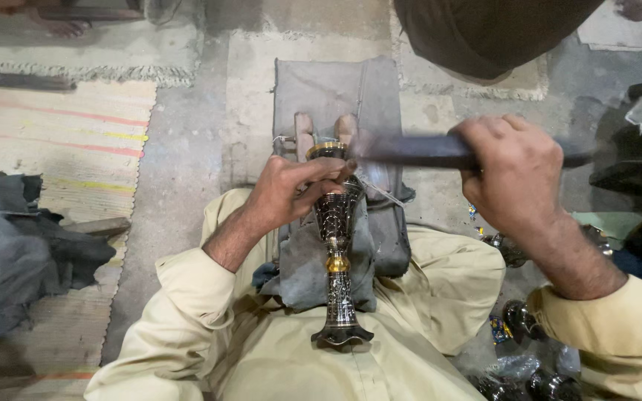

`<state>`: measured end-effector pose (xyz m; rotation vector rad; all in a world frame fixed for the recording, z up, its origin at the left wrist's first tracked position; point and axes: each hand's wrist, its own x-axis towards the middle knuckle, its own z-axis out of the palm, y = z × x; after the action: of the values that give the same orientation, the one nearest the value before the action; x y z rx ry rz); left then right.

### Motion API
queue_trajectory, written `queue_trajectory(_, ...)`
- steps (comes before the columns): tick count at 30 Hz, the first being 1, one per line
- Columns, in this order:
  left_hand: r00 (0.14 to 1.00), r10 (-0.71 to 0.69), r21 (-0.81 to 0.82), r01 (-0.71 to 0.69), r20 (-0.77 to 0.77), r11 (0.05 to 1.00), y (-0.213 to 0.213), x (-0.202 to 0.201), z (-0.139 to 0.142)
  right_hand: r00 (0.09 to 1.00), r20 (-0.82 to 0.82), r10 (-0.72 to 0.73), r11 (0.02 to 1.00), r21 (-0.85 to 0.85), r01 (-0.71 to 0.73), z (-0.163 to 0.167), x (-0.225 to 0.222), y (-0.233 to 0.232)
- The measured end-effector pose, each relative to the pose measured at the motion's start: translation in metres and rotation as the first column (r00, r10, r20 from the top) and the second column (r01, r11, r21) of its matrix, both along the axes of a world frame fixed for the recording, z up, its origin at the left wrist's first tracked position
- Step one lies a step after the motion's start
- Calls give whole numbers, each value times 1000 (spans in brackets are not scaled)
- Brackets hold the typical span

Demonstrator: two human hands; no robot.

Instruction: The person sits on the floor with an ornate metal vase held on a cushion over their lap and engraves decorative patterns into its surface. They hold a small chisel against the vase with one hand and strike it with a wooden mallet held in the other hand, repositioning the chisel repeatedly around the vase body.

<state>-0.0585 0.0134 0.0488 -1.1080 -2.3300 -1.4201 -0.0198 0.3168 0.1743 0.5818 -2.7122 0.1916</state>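
At nine o'clock a dark grey cloth (pixel 16 245) lies heaped on a striped mat (pixel 76 126). Toward the centre, the person's left hand (pixel 291 189) has its fingers closed around the upper body of an engraved dark metal vase (pixel 337 260), which lies lengthwise along the lap, its gold-rimmed mouth at twelve o'clock and its foot at six, resting on a grey cloth pad (pixel 313 267) between the knees. At two o'clock the right hand (pixel 514 174) is clenched around a dark bar-like tool (pixel 425 151), whose blurred far end reaches the vase's rim. It looks like rim work with a file or striker; to do it well, the left hand should probably pin the vase firmly against the pad so that it cannot roll, fingertips kept below the rim, while the right keeps the tool level and its strokes short. At four o'clock more dark metal pieces (pixel 521 319) lie on the floor.
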Motion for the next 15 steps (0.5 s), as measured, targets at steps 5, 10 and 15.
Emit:
queue_trajectory(5,997,-31,73,36,-76,997,-1,1,-2,1000,21,6,997,-82,-4,2,1,0)
queue_trajectory(10,1000,11,70,-11,11,997,1,1,-5,994,-108,0,999,-40,-5,3,0,0)
queue_trajectory(15,997,-3,144,-8,77,990,0,6,-12,993,-118,15,957,289,20,7,-2,-1)
